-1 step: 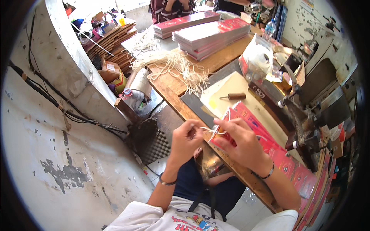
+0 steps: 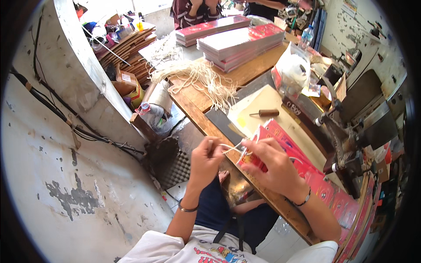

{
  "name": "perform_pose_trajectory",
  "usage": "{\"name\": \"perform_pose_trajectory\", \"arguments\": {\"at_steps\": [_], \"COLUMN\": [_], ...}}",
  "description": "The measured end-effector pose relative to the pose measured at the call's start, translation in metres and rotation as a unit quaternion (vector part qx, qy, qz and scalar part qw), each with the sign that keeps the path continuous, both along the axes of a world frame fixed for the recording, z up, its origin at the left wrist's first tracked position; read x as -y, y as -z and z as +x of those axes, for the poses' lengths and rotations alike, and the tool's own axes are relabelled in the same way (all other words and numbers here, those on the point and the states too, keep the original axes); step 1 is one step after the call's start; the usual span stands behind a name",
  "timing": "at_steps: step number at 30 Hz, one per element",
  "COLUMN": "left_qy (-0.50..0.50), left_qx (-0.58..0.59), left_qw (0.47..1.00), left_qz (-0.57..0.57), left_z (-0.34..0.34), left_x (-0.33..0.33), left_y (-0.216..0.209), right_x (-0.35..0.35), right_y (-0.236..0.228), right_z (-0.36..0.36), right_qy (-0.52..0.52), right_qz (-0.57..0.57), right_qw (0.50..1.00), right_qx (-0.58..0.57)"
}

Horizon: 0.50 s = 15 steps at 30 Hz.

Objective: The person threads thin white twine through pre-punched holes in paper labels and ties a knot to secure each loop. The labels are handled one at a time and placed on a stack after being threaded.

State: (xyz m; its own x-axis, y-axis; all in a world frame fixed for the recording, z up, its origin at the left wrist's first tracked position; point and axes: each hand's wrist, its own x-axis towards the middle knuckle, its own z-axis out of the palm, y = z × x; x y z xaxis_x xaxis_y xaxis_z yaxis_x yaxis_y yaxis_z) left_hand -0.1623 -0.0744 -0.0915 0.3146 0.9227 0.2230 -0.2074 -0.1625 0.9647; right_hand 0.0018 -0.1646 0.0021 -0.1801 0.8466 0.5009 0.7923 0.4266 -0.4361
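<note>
My left hand (image 2: 205,160) is closed, its fingertips pinching a white string (image 2: 230,149) that runs taut toward the right. Around the near left corner of a stack of red printed sheets (image 2: 302,164) curls my right hand (image 2: 278,168), with the string at its fingertips. There the string crosses itself at the sheets' edge, and a loop rises behind the index finger. The fingers partly hide that corner and the string's crossing. Just beyond the sheets, an awl (image 2: 266,113) with a wooden handle lies on a cream board (image 2: 252,101).
A tangle of white strings (image 2: 204,81) lies farther up the wooden table (image 2: 193,115). Behind it are stacked red-and-white printed pads (image 2: 241,46). At right stand a filled plastic bag (image 2: 291,70) and a metal machine (image 2: 346,127). Another person (image 2: 195,13) sits at the far side.
My left hand has drawn slightly left and down, stretching the string longer between my hands. The right hand stays at the sheets' corner, its index finger shifted a little.
</note>
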Motion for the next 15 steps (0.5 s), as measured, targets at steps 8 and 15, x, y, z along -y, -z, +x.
{"name": "perform_pose_trajectory", "arguments": {"at_steps": [8,15], "left_qy": [0.079,0.174], "left_qx": [0.273,0.195], "left_qw": [0.946,0.965], "left_qz": [-0.157,-0.034], "left_z": [-0.002,0.0], "left_x": [-0.014,-0.012], "left_y": [-0.015,-0.034], "right_x": [0.006,0.016], "right_y": [-0.009,-0.073], "right_z": [-0.004,-0.016], "right_qy": [0.09,0.095], "right_qz": [0.004,-0.06], "right_qw": [0.993,0.994], "right_qx": [0.078,-0.008]}}
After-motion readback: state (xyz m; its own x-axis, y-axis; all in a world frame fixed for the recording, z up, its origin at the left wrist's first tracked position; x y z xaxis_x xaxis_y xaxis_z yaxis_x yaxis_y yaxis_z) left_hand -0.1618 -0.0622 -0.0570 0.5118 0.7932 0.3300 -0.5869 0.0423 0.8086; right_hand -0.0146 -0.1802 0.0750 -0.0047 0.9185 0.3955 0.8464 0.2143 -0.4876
